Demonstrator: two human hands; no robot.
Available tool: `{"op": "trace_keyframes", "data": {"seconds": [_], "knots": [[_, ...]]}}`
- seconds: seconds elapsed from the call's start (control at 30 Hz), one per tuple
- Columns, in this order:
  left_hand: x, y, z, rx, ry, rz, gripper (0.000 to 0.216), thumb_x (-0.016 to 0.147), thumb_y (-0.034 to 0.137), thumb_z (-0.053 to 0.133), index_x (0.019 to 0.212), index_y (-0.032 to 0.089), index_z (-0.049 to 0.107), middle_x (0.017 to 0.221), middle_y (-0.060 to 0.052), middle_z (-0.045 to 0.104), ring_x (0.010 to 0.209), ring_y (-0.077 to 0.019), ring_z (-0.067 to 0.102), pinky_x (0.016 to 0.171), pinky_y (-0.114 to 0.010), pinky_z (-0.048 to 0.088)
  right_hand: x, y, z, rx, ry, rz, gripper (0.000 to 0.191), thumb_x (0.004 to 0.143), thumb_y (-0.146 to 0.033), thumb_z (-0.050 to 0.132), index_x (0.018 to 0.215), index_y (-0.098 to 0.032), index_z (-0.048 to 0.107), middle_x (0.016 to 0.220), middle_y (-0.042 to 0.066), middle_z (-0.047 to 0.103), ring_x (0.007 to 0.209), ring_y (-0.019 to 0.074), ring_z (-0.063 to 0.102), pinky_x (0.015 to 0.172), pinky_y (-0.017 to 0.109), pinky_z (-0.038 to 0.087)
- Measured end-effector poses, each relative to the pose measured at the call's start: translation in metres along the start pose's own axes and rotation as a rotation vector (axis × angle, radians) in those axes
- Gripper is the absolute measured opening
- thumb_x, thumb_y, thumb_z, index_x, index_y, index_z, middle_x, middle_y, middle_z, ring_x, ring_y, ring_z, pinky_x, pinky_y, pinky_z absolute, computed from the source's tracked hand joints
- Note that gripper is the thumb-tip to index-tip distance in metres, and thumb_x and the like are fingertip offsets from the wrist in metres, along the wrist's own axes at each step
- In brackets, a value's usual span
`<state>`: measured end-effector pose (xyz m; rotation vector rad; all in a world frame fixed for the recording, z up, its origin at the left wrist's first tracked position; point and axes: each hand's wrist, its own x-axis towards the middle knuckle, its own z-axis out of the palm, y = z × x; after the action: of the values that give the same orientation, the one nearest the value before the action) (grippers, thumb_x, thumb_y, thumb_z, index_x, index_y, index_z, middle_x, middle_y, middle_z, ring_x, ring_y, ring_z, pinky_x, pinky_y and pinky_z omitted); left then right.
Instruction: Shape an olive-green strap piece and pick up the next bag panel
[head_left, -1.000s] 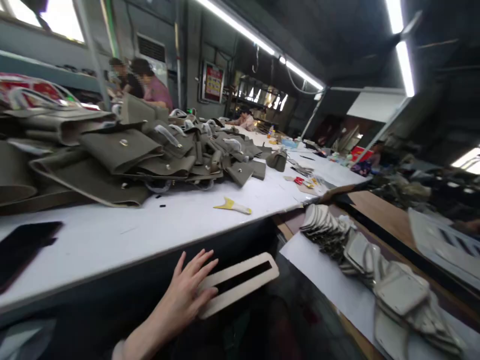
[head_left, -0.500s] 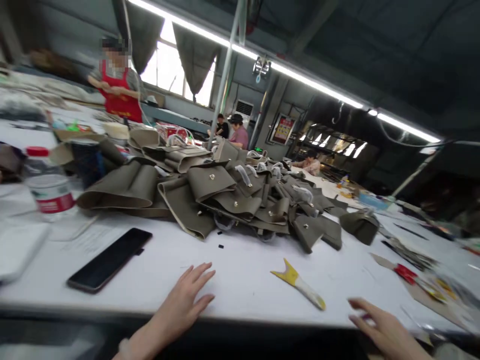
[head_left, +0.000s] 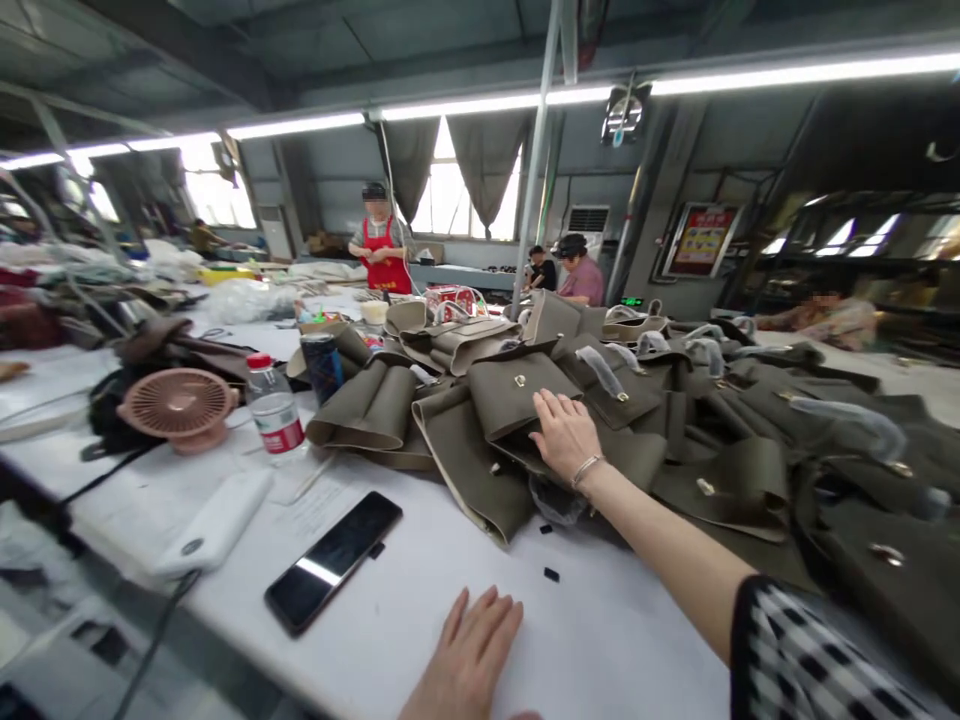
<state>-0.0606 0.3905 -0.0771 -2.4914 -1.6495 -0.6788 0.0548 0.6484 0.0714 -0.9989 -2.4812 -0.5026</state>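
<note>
My right hand [head_left: 568, 437] reaches across to the pile, its fingers stretched out over an olive-grey bag piece [head_left: 501, 395] with a small metal clasp. The fingertips lie at that flap's right side, and they do not look closed round anything. My left hand [head_left: 472, 650] rests with spread fingers on the white tabletop near the front edge, holding nothing; its thumb is mostly cut off by the frame. Around my right hand lie more bag pieces [head_left: 720, 480], some with handles [head_left: 600, 372] wrapped in clear plastic. A black phone [head_left: 334, 560] lies to the left of my left hand.
A bottle with a red cap [head_left: 274, 410], a pink fan [head_left: 180, 405] and a white power bank [head_left: 214, 525] stand or lie at left. Small black pieces [head_left: 551, 574] lie before the pile. A metal pole [head_left: 536, 160] rises behind it. A person in a red apron [head_left: 382, 250] stands beyond.
The view has swung left and levelled. My right hand has moved from the table's front right onto the bag pile. My left hand stays over the tabletop, spread. The yellow-and-white forked tool is out of view.
</note>
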Motion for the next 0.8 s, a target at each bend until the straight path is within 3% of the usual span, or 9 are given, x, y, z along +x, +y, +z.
{"op": "trace_keyframes", "data": {"seconds": [0.13,0.23,0.3,0.4,0.5,0.57,0.67,0.73,0.8], "knots": [[-0.003,-0.023,0.027,0.094,0.010,0.078,0.084,0.097,0.045,0.049,0.155,0.024,-0.008,0.140,-0.009,0.059,0.128,-0.0290,0.055,0.104,-0.045,0.053,0.034,-0.014,0.017,-0.075,0.032,-0.084,0.052,0.093,-0.018,0.044,0.145,-0.010,0.041,0.152,0.017,0.041,0.133,0.0431,0.038,0.111,0.063,0.021],[-0.005,-0.031,0.042,0.113,0.022,0.097,0.085,0.096,0.045,0.048,0.154,0.023,-0.009,0.138,-0.008,0.059,0.125,-0.0290,0.058,0.100,-0.043,0.057,0.054,-0.007,0.013,-0.118,0.012,-0.045,0.039,0.095,-0.012,0.035,0.124,-0.008,0.061,0.122,0.019,0.067,0.112,0.0364,0.058,0.101,0.056,0.035],[-0.006,-0.033,0.048,0.103,0.035,0.104,0.083,0.097,0.042,0.048,0.154,0.026,-0.009,0.139,-0.007,0.059,0.126,-0.0278,0.058,0.100,-0.042,0.057,0.066,0.005,-0.004,-0.140,0.008,0.019,0.032,0.093,-0.011,0.038,0.107,-0.008,0.067,0.099,0.017,0.073,0.094,0.0301,0.065,0.087,0.044,0.043],[-0.006,-0.036,0.052,0.081,0.071,0.095,0.078,0.098,0.039,0.048,0.155,0.030,-0.004,0.139,-0.005,0.059,0.127,-0.0254,0.057,0.103,-0.038,0.054,0.081,0.025,-0.055,-0.182,0.066,0.147,0.030,0.094,-0.015,0.039,0.104,-0.011,0.067,0.093,0.016,0.073,0.084,0.0256,0.068,0.069,0.033,0.038],[-0.002,-0.031,0.044,0.042,0.064,0.060,0.067,0.099,0.037,0.047,0.156,0.032,0.012,0.139,-0.005,0.060,0.128,-0.0246,0.057,0.106,-0.037,0.051,0.079,0.038,-0.125,-0.233,0.139,0.248,0.033,0.096,-0.023,0.037,0.111,-0.018,0.066,0.097,0.014,0.074,0.084,0.0261,0.068,0.062,0.031,0.029],[0.001,-0.021,0.027,-0.055,-0.001,0.004,0.063,0.097,0.040,0.050,0.154,0.030,0.026,0.142,-0.007,0.057,0.132,-0.0272,0.053,0.112,-0.043,0.045,0.067,0.040,-0.171,-0.264,0.161,0.273,0.033,0.096,-0.026,0.038,0.115,-0.021,0.064,0.101,0.013,0.074,0.086,0.0264,0.068,0.061,0.031,0.024],[0.004,0.002,-0.005,-0.293,-0.100,-0.150,0.073,0.087,0.055,0.060,0.150,0.024,0.037,0.149,-0.011,0.049,0.140,-0.0324,0.042,0.120,-0.055,0.028,0.041,0.038,-0.226,-0.305,0.157,0.295,0.034,0.095,-0.029,0.041,0.120,-0.021,0.063,0.106,0.015,0.073,0.090,0.0278,0.068,0.061,0.033,0.021],[0.003,0.014,-0.020,-0.432,-0.074,-0.250,0.076,0.083,0.058,0.063,0.147,0.024,0.041,0.151,-0.010,0.047,0.143,-0.0319,0.037,0.123,-0.057,0.018,0.022,0.033,-0.253,-0.326,0.123,0.329,0.035,0.095,-0.029,0.040,0.117,-0.020,0.065,0.102,0.018,0.073,0.088,0.0295,0.068,0.060,0.033,0.021],[0.003,0.019,-0.027,-0.512,-0.001,-0.329,0.071,0.085,0.053,0.061,0.146,0.023,0.043,0.148,-0.010,0.050,0.140,-0.0291,0.041,0.124,-0.054,0.017,0.003,0.026,-0.273,-0.336,0.067,0.356,0.035,0.094,-0.029,0.039,0.111,-0.019,0.068,0.095,0.020,0.073,0.085,0.0305,0.069,0.059,0.033,0.023]]}}
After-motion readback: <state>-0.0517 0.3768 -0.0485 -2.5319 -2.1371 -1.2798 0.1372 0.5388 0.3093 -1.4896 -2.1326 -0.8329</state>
